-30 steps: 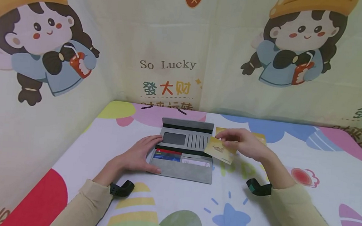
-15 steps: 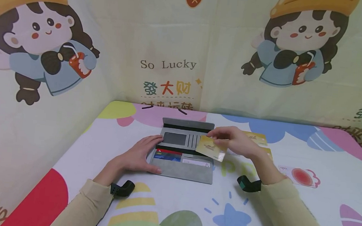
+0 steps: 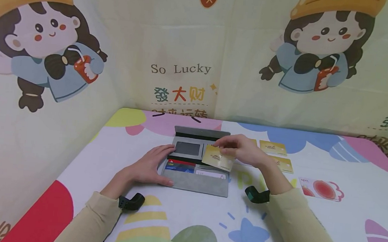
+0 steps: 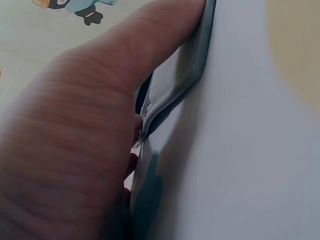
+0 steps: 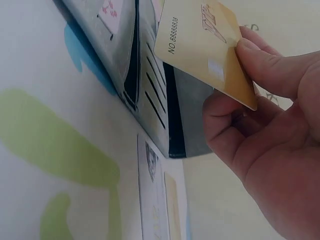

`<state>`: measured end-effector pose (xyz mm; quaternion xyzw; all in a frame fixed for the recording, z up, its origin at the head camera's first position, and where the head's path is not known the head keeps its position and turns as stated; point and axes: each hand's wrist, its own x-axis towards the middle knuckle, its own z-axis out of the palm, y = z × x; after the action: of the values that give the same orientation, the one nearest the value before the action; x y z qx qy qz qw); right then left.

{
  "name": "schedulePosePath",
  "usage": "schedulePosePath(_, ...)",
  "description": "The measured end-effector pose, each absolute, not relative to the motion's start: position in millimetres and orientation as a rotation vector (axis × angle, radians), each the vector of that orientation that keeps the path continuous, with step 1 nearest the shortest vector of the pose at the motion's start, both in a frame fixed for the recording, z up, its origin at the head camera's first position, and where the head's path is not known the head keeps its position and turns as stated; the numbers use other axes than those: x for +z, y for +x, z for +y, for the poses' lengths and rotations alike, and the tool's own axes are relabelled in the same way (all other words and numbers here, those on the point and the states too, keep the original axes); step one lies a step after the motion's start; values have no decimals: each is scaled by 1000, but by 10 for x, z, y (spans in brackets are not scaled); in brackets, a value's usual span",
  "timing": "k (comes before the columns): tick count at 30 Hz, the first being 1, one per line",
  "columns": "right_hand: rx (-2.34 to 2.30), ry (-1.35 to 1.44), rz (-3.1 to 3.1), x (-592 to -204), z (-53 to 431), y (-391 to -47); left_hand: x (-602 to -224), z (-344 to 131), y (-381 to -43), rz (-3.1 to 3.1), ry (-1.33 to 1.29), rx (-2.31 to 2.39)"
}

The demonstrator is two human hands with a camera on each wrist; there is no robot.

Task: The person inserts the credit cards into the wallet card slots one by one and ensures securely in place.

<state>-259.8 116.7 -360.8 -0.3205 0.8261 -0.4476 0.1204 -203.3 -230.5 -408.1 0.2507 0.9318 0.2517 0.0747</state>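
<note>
A grey wallet (image 3: pixel 209 185) lies unfolded on the patterned tablecloth in the head view. A blue-and-red card (image 3: pixel 180 166) and a white VIP card (image 3: pixel 210 174) sit in its near pockets. My left hand (image 3: pixel 148 167) rests at its left side, the thumb over the near corner, also in the left wrist view, the straight fingers along the left edge. Between thumb and fingers, my right hand (image 3: pixel 246 151) pinches a gold card (image 3: pixel 217 159) tilted above the wallet's narrow slots. In the right wrist view, the gold card (image 5: pixel 197 47) shows "NO.88888888" and hides part of the slots.
Right of the wallet lie gold cards (image 3: pixel 273 147), partly hidden by the right hand and forearm. A white card with a pink-red print (image 3: pixel 319 189) lies farther right. Past the table's far edge hangs a cartoon-printed curtain (image 3: pixel 247 64).
My right hand has moved left with the gold card, from the wallet's right edge to over its slots. More cards on the right have come into view. The left hand has stayed put.
</note>
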Motion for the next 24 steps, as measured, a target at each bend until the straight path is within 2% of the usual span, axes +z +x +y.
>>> schedulePosePath(24,-1282,-909,2350,-3730,963,-2616,-4082,-2305,-2033,2795,723,755)
